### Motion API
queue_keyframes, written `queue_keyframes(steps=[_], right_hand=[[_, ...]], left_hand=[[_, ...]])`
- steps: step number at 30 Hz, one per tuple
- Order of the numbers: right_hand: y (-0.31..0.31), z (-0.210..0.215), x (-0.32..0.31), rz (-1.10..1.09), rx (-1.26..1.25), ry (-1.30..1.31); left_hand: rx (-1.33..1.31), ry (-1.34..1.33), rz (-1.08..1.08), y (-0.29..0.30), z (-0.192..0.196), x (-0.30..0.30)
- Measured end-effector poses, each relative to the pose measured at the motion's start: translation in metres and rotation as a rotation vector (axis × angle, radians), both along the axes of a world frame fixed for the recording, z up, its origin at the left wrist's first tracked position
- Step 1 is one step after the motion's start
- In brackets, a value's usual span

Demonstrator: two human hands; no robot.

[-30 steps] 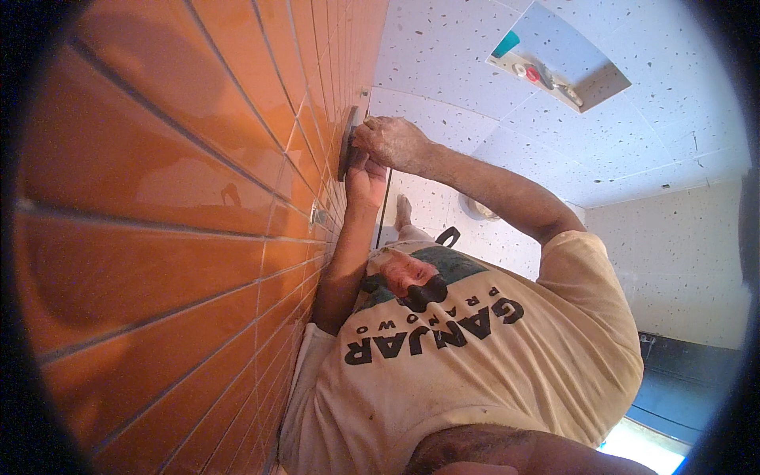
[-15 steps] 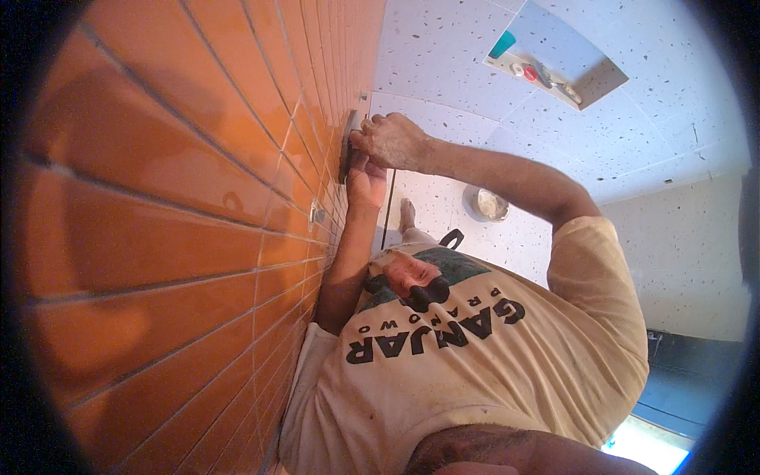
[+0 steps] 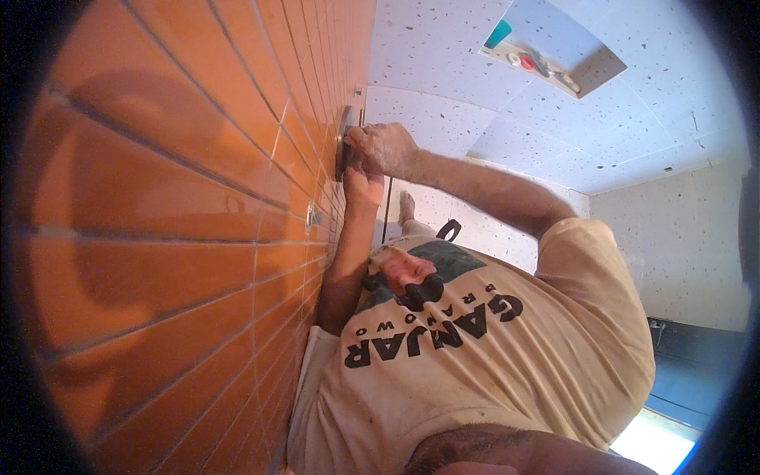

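A thin round grey metal disc (image 3: pixel 345 144) stands edge-on against the orange tiled wall (image 3: pixel 166 182). My left hand (image 3: pixel 362 188) comes up along the wall, its palm under the disc's near side and its fingers bent up to it. From the right, my right hand (image 3: pixel 385 149) reaches over and closes its fingers at the disc's face, overlapping the left fingertips. Whatever the fingers pinch in the disc's middle is hidden by the hands. Whether the disc is fixed to the tiles or only pressed there, I cannot tell.
Small metal fittings, one nearer (image 3: pixel 310 215) and one farther (image 3: pixel 359 92), sit on the orange wall. A recessed niche (image 3: pixel 590 75) in the speckled wall holds a teal cup (image 3: pixel 498 34) and several small items. My bare foot (image 3: pixel 407 207) shows on the floor. A dark blue panel (image 3: pixel 689 372) stands at right.
The view has shifted slightly. My right forearm sits lower and now covers the round container seen on the floor before. Both hands stay at the disc.
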State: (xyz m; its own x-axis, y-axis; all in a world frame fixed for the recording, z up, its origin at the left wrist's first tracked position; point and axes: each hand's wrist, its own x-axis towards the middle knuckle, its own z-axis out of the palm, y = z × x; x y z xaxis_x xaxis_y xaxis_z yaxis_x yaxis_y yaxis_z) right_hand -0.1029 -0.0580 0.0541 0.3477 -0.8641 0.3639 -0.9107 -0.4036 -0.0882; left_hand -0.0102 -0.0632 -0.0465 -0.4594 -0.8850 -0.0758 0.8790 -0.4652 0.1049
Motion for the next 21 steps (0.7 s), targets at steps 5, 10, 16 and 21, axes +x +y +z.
queue_keyframes(steps=[5, 10, 16, 21], right_hand=[[0.008, -0.006, 0.017, -0.272, 0.046, -0.135], [0.001, 0.016, 0.005, -0.074, 0.096, 0.113], [-0.019, 0.015, -0.01, 0.102, 0.082, 0.363], [-0.017, 0.015, -0.008, 0.105, 0.084, 0.319]], left_hand=[[-0.05, -0.04, -0.033, 0.004, 0.01, -0.002], [-0.161, 0.03, -0.004, -0.01, -0.004, -0.004], [-0.035, -0.075, 0.046, -0.008, -0.005, -0.005], [0.029, -0.061, 0.049, -0.01, -0.011, -0.005]])
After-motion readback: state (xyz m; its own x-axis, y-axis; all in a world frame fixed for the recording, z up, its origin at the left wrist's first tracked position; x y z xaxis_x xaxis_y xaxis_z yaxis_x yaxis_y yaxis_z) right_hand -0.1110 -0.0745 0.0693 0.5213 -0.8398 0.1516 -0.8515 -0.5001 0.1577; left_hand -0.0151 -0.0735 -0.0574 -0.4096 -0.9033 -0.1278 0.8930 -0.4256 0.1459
